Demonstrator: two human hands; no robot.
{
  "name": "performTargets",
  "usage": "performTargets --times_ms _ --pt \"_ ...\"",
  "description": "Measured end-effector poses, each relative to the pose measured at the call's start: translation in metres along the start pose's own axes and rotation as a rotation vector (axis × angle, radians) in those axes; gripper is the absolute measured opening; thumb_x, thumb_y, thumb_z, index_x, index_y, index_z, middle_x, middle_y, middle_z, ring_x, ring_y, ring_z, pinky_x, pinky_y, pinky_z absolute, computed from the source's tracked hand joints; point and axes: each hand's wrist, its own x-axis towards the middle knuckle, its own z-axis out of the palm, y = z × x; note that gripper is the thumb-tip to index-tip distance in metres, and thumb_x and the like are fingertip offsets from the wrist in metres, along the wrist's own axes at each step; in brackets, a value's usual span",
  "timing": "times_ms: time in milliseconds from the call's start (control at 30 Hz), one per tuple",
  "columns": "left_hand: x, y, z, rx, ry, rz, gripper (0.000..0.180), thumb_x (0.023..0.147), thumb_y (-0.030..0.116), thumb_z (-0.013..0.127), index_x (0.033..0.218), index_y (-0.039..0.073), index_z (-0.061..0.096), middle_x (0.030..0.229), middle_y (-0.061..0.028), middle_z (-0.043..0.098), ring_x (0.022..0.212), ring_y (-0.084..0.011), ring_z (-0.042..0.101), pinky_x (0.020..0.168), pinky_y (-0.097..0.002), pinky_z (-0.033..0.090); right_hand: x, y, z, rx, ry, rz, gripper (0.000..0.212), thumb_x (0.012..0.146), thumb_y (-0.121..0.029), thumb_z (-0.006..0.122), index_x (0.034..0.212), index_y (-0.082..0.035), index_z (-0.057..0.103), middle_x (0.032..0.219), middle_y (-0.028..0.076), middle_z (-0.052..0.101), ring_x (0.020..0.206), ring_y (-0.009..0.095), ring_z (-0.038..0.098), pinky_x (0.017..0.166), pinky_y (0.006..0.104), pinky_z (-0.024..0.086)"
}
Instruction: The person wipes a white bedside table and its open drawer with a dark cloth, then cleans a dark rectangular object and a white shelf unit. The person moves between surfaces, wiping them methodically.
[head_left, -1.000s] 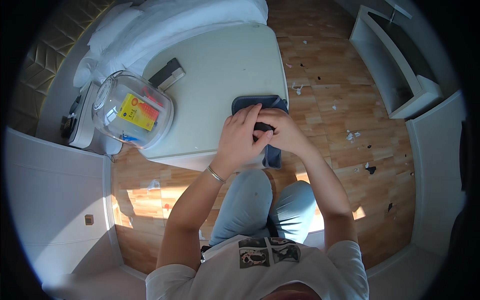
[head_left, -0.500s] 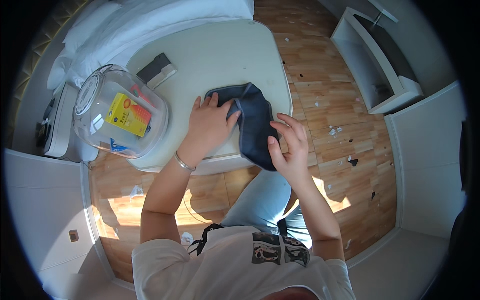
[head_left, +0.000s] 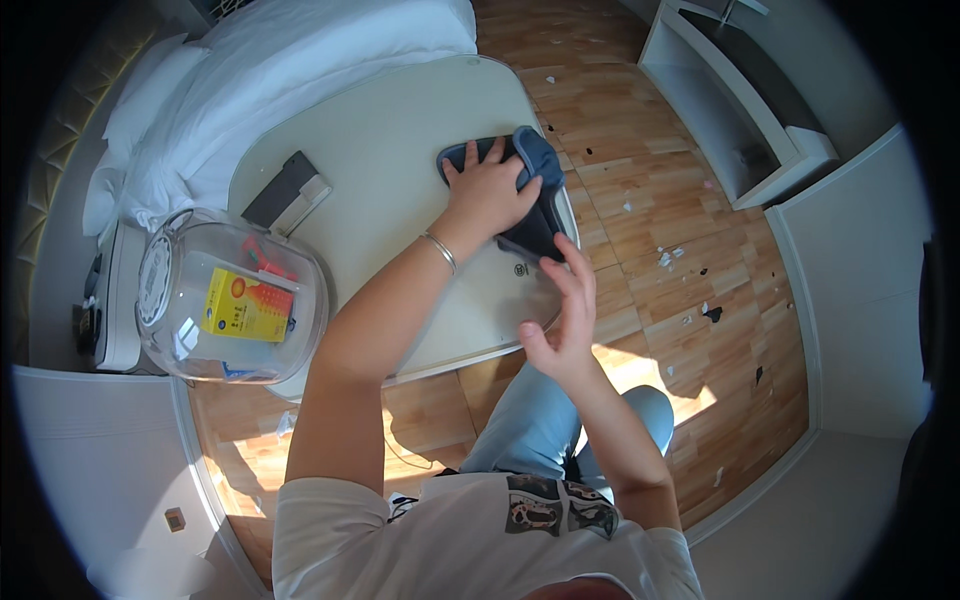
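Navy cloth piece lies partly folded nr R edge of table. L hand spread on it; R hand open by near corner. Best pin w/ L palm vs slipping.

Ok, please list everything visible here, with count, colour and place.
bed: 1, white, upper left
quilted panel: 1, brownish, far left
table: 1, pale, beside bed
fabric piece: 1, dark blue-grey, near table's right edge
flat rectangular object: 1, grey and whitish, on table
domed container: 1, clear, table's left end
box: 1, yellow, inside container
smaller items: at least 2, red and blue, inside container
bedside cabinet: 1, white, far left
shelf unit: 1, white, dark top, upper right
floor: 1, brown, below
scraps: many, white and black, on floor
T-shirt: 1, white, bottom centre
jeans: 1, light blue, lower centre
bracelet: 1, silver, left wrist
left hand: 1, on fabric piece
right hand: 1, beside fabric piece
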Motion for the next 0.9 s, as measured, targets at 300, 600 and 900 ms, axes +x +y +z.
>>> performTargets --times_ms 300,600,900 --pt "0.061 -0.008 0.014 0.021 0.089 -0.097 0.042 0.093 0.033 0.049 0.130 0.015 0.058 0.148 -0.0130 0.044 0.140 -0.0456 0.031 0.105 -0.0757 0.019 0.012 -0.005 0.011 -0.066 -0.129 0.126 0.071 0.075 -0.036 0.076 0.132 -0.003 0.049 0.142 0.025 0.042 0.117 0.039 0.054 0.096 0.0446 0.043" --pt "-0.053 0.015 -0.018 0.069 -0.117 0.067 0.047 0.084 0.025 0.059 0.126 0.004 0.057 0.142 -0.0231 0.045 0.135 -0.0473 0.038 0.102 -0.0708 0.032 0.008 0.007 0.015 -0.132 -0.069 -0.008 0.063 0.076 -0.034 0.075 0.127 -0.003 0.054 0.128 0.018 0.055 0.100 0.035 0.058 0.086 0.0418 0.046" --pt "-0.065 -0.071 -0.048 0.113 0.002 -0.351 0.049 0.093 0.041 0.055 0.135 0.014 0.053 0.152 -0.0201 0.035 0.140 -0.0478 0.029 0.103 -0.0757 0.023 0.005 0.000 0.016 -0.232 -0.226 -0.021 0.050 0.077 -0.033 0.071 0.120 -0.008 0.060 0.129 0.014 0.054 0.099 0.029 0.057 0.086 0.0409 0.042"
